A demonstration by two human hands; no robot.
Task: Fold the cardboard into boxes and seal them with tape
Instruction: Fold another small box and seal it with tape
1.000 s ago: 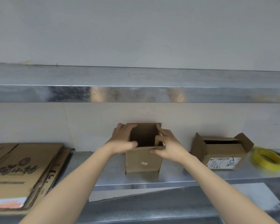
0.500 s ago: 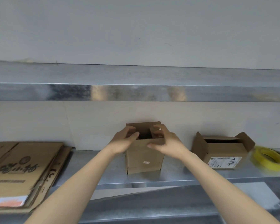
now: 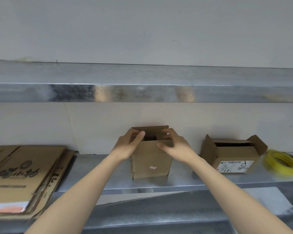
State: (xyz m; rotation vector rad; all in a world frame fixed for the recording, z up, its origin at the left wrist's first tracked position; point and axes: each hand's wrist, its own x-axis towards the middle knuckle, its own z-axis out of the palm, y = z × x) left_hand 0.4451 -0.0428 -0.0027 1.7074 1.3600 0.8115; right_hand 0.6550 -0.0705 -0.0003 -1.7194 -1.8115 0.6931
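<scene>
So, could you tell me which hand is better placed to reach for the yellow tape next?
Probably the right hand: the yellow tape lies at the right end of the shelf, beyond the open box, while the left hand could steady the middle box.

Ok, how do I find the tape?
Look along the lower metal shelf to its far right end. Past the open cardboard box with the white label lies the tape roll, the only yellow ring among brown cardboard.
</scene>
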